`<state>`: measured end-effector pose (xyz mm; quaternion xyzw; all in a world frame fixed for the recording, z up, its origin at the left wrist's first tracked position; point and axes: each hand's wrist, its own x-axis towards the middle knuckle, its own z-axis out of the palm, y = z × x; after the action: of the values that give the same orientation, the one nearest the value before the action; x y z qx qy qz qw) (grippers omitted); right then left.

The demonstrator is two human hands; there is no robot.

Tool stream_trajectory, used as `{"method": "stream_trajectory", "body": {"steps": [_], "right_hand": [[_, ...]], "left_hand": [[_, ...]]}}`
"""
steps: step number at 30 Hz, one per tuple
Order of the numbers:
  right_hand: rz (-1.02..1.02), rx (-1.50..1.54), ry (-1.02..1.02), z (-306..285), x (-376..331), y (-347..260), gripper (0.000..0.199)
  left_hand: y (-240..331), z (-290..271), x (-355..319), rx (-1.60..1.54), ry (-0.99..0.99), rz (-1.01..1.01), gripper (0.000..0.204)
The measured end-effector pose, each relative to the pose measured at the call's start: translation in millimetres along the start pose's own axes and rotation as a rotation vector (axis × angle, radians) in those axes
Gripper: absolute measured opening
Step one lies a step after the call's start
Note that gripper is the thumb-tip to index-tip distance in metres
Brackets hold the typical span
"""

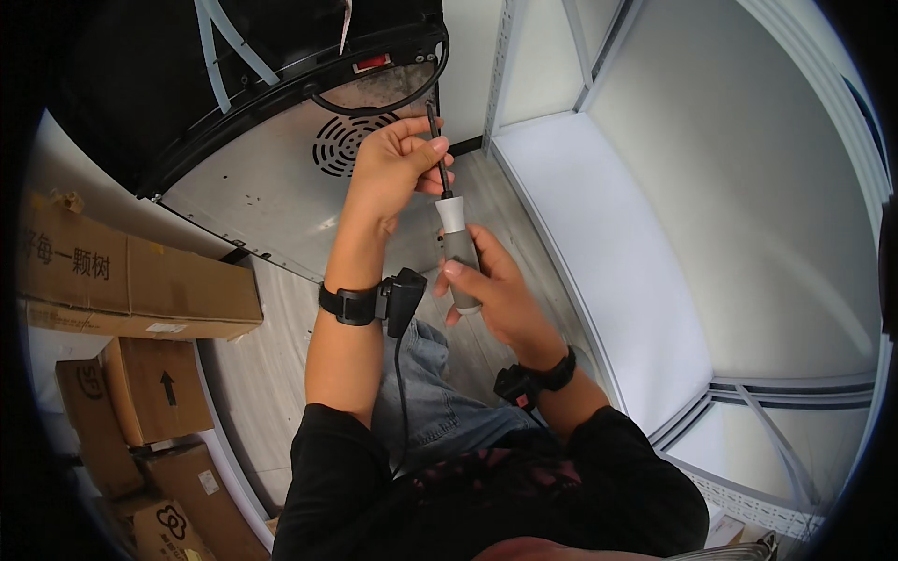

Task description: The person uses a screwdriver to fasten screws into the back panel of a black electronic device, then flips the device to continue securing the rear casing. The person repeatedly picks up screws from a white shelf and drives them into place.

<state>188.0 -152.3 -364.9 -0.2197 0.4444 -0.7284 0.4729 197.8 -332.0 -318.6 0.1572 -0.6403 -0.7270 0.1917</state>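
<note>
The right hand (496,290) wraps its grip around the grey handle of a screwdriver (456,238), which points up and away. The left hand (393,173), just above that grip, pinches the thin black shaft between its fingertips. Beyond both hands lies a metal panel (271,201) with a round vent (346,142) and a black cable (393,103).

A screwdriver (456,224) with a grey and white handle and a black shaft. Black wrist straps (351,304) and black sleeves (327,467), faded blue jeans (426,383). A silver-grey metal panel (271,196) with a round vent pattern, black casing, brown cardboard boxes (140,280), white shelving (608,234).
</note>
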Motion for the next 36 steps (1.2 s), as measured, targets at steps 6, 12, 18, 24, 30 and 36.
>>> {"method": "stream_trajectory", "body": {"steps": [6,12,18,24,30,36], "right_hand": [[0.042,0.048,-0.023,-7.9,0.3,-0.8,0.054],[0.011,-0.281,-0.056,-11.9,7.4,10.0,0.052],[0.086,0.153,-0.153,-14.8,4.2,-1.6,0.054],[0.036,-0.172,-0.073,-14.0,2.7,2.3,0.055],[0.083,-0.020,-0.150,-11.5,-0.9,-6.5,0.055],[0.062,0.070,-0.162,-20.6,-1.2,-6.1,0.055]], "left_hand": [[3.3,0.1,-1.0,-0.035,-0.024,-0.038,0.029],[3.2,-2.4,1.5,0.067,-0.010,-0.016,0.029],[-1.1,-1.0,3.4,-0.011,-0.009,0.007,0.029],[5.5,2.0,1.6,0.006,0.020,-0.043,0.028],[1.9,-2.0,3.9,0.009,0.015,-0.014,0.027],[4.2,0.5,4.2,-0.060,0.004,-0.053,0.026]]}}
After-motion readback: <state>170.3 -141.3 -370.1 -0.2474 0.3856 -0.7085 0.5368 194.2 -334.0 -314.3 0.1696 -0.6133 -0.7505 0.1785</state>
